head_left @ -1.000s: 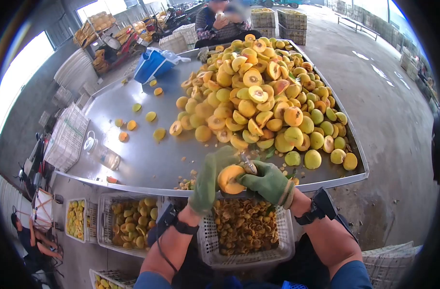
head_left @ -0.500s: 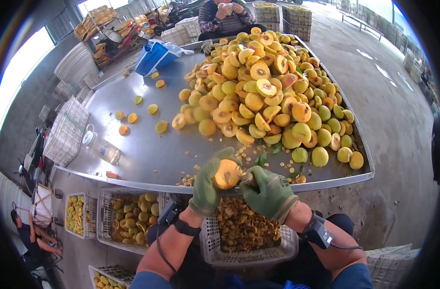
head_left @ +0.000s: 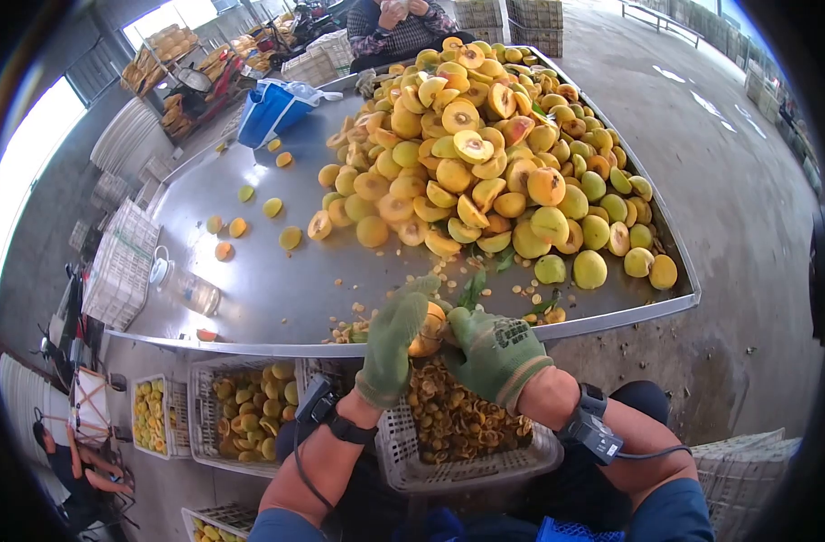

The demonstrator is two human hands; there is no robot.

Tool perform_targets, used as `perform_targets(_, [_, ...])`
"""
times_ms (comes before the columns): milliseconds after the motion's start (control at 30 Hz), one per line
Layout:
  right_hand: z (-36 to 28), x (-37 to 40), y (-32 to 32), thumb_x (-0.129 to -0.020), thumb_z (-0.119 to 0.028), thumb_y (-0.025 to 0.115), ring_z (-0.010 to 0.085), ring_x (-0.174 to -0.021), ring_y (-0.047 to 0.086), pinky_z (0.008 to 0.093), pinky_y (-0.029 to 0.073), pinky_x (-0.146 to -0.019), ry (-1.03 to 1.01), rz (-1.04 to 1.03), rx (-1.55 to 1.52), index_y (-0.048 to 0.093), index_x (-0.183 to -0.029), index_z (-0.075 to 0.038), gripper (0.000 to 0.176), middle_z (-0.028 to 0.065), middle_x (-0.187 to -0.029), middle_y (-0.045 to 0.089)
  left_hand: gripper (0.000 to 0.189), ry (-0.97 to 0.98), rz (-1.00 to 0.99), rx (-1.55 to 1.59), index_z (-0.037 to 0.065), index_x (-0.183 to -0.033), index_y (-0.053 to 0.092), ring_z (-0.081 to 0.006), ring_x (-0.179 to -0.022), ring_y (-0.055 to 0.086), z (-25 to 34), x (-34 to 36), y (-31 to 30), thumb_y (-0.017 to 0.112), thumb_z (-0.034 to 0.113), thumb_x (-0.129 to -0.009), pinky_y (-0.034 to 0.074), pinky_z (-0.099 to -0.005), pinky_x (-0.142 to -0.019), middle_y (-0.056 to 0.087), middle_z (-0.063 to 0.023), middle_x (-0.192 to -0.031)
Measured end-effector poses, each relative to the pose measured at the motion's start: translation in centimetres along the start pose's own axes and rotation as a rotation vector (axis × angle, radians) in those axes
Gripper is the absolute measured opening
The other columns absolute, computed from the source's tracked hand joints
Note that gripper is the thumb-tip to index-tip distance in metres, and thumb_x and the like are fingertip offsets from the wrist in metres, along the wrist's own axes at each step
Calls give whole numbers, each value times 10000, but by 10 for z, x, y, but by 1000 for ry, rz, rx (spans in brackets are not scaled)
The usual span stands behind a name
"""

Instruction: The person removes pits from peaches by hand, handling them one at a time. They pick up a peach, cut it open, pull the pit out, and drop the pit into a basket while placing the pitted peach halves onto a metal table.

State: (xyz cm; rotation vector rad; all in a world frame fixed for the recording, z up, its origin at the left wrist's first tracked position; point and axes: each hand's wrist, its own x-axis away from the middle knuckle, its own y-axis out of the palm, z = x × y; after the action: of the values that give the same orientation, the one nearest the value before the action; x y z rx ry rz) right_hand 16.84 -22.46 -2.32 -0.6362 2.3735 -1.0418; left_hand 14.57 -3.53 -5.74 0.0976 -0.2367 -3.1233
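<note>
My left hand, in a green work glove, is closed around a yellow peach at the table's near edge. My right hand, gloved the same way, is curled close against the peach's right side. Whatever its fingers grip is hidden. Below both hands stands a white plastic crate full of brown peach pits and scraps. Ahead, a large heap of yellow peaches, many cut in half, covers much of the metal table. Loose pits and green leaves lie just past my hands.
A blue bag, a clear jug and scattered peach halves sit on the table's left. Crates of peaches stand on the floor at lower left. Another person sits across the table; one more is far left.
The peach has turned in my left hand, and my right hand has closed in over it, covering more of it. The view has shifted slightly. The person opposite still has hands raised.
</note>
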Motion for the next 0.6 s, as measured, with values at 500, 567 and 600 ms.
perform_targets(500, [1, 4, 30, -887, -204, 664, 419, -752, 674, 491, 515, -649, 114, -141, -111, 573, -1011, -20, 241, 223, -803, 661, 311, 82, 101, -194, -11, -1161, 673, -168, -965, 677, 4, 6, 4, 504, 219, -1038, 549, -321, -877, 720, -99, -1066])
perform_targets(567, [3, 5, 37, -886, -205, 669, 412, -741, 677, 480, 512, -645, 146, -192, -132, 589, -1023, -17, 246, 214, -794, 658, 317, 102, 112, -221, -14, -1160, 671, -170, -966, 677, 6, 8, 6, 498, 224, -1041, 548, -321, -878, 721, -102, -1068])
perform_targets(600, [1, 6, 36, -897, -200, 657, 390, -751, 677, 463, 514, -647, 152, -207, -140, 598, -1028, -22, 229, 201, -808, 658, 319, 112, 118, -235, -15, -1159, 671, -172, -967, 677, 7, 10, 8, 495, 226, -1043, 548, -322, -878, 721, -104, -1069])
